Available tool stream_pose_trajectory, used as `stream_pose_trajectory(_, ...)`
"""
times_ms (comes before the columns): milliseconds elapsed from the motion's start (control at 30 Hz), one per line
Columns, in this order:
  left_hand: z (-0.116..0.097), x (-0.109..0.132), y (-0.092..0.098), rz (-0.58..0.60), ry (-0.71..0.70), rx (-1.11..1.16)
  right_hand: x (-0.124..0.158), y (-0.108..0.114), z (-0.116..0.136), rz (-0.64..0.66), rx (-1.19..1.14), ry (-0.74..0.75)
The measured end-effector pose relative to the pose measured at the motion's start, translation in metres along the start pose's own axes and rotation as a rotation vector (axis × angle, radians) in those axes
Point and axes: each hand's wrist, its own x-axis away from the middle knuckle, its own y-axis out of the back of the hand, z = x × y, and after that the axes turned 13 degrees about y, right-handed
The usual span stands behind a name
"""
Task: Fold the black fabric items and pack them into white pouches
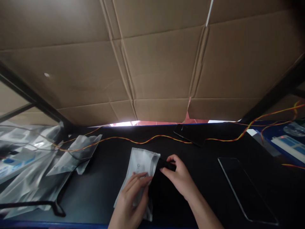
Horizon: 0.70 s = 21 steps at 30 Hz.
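Frosted pouch (pixel 144 157) is sitting at the middle of the black counter (pixel 90 197), under the left hand (pixel 131 198). Its half-curled fingers are touching the pouch; whether they are pinching it, I cannot tell. The right hand (pixel 178 176) is pinching a dark item (pixel 165 164) at the pouch's right edge. Small grey lettering (pixel 138 167) is showing, too blurred for reading.
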Motion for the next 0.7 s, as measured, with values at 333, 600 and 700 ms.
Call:
stream_pose_trajectory(333, -0.001, -0.004, 0.0, 0.018, 0.006, -0.011, 0.006, 0.01, 0.005, 0.133, -0.292, -0.104)
stream_pose_trajectory(600, 0.003, -0.003, 0.006, 0.017, 0.031, 0.003, 0.012, 0.003, -0.006, 0.048, -0.494, -0.25)
stream_pose_trajectory(700, 0.002, -0.002, 0.006, -0.013, 0.08, 0.036, 0.016, -0.006, -0.011, -0.006, -0.451, -0.205)
